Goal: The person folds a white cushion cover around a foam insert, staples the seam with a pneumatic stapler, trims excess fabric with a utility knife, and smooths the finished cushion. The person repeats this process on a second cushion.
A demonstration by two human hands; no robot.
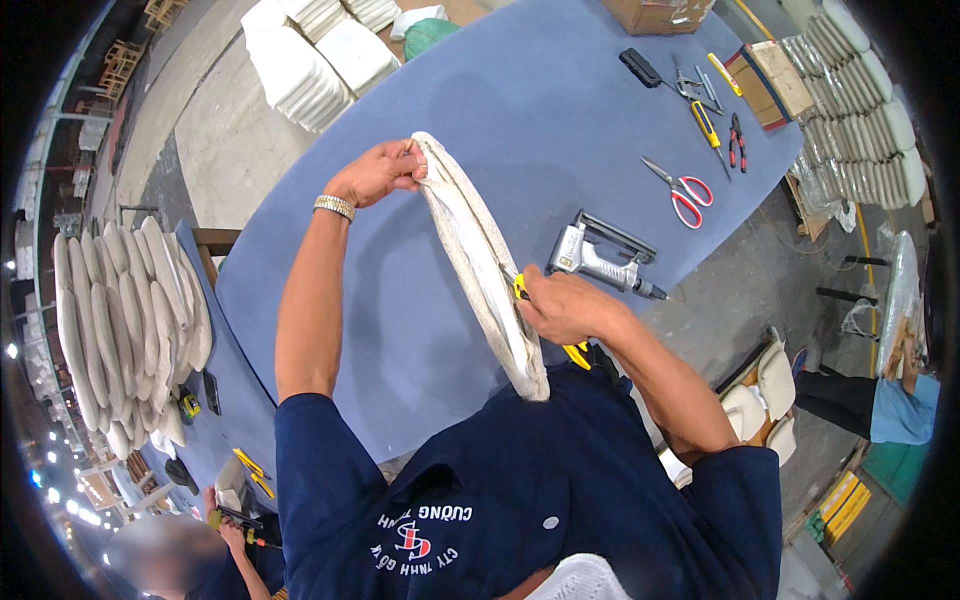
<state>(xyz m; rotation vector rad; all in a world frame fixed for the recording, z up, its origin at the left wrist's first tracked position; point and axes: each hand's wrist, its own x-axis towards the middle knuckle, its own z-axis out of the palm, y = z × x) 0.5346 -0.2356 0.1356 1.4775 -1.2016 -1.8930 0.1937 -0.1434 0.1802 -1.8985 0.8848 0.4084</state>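
Note:
A beige fabric seat pad (475, 240) is held up on edge above the blue-covered table (390, 300), its folded seam and white inner layer facing me. My left hand (385, 172) is closed on its far end, pinching the fabric edge. My right hand (570, 305) is wrapped round a yellow-handled tool (577, 354). The front of that tool touches the pad's open edge near its lower half; the grip is mostly hidden by my fingers. Just beyond my right hand lies a silver staple gun (600, 255) with an air fitting.
Red-handled scissors (680, 190), a yellow screwdriver (708, 130) and red pliers (737, 142) lie at the far right, near a cardboard box (770, 85). Pad stacks (130, 325) stand left. Co-workers are at lower left (235, 545) and far right (900, 405).

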